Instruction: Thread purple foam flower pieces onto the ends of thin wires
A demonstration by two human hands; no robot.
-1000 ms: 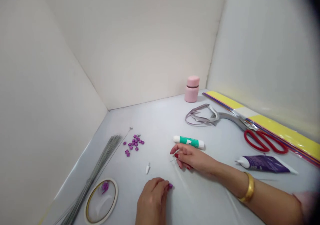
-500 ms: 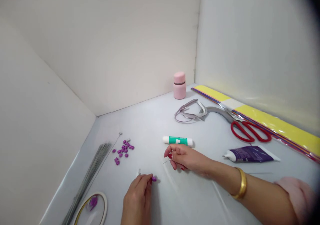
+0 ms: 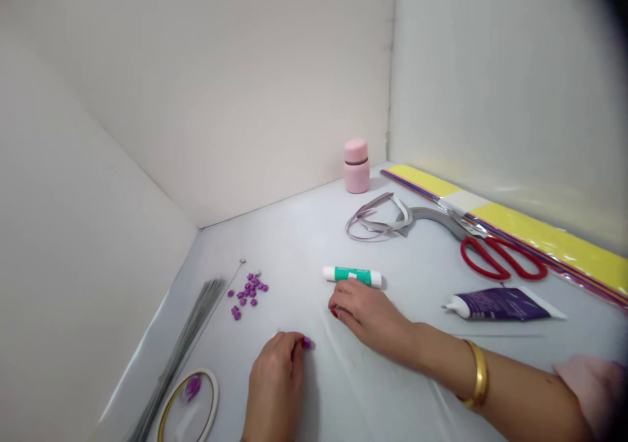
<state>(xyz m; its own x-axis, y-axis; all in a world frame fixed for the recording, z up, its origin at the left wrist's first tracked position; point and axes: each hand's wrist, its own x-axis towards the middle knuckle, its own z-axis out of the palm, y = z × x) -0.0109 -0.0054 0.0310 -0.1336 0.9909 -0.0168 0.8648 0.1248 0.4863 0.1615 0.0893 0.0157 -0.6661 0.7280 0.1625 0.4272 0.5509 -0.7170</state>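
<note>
Low in the middle, my left hand pinches a small purple paper star between thumb and index finger, close above the table. My right hand is to the right of it, palm down with fingers curled together. Its fingertips hide whatever they hold. Just beyond its knuckles lies a green and white glue stick. Several more purple stars are scattered on the table, farther away and left of my left hand.
At left lie a bundle of thin grey wires and a tape roll. A purple tube, red-handled scissors, grey strips and yellow sheets lie at right. A pink flask stands behind.
My right hand has turned palm down, and the thin wire seen at its fingertips is now out of sight. My left hand keeps its pinch on the star. The view has shifted slightly.
</note>
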